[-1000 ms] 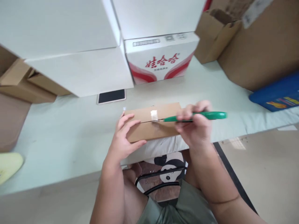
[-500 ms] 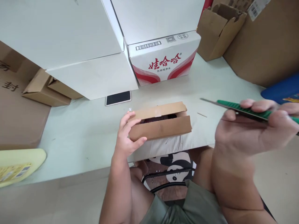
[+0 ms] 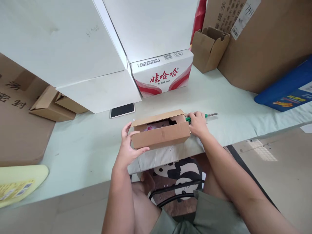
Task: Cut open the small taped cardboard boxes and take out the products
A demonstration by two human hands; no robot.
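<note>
A small brown cardboard box (image 3: 161,136) lies at the front edge of the table, its top flaps parted. Through the gap I see something wrapped in clear plastic with a reddish spot (image 3: 150,128), plus dark parts that I cannot make out. My left hand (image 3: 128,143) grips the box's left end, thumb on the front side and fingers at the back and top. At the right end, my right hand (image 3: 198,123) is closed around a green-handled knife (image 3: 206,115). Its blade points right, away from the box, and the hand is low beside the cardboard.
Behind the box lie a phone (image 3: 122,110) and a white-and-red carton (image 3: 163,76), beside large white boxes (image 3: 97,94). An open cardboard box (image 3: 207,48) and a blue container (image 3: 285,94) are to the right. A yellow container (image 3: 21,185) lies at the left front.
My right hand has come down and left with the knife, from raised at the right to the box's right end. The box flaps stand further apart. My left hand keeps its hold.
</note>
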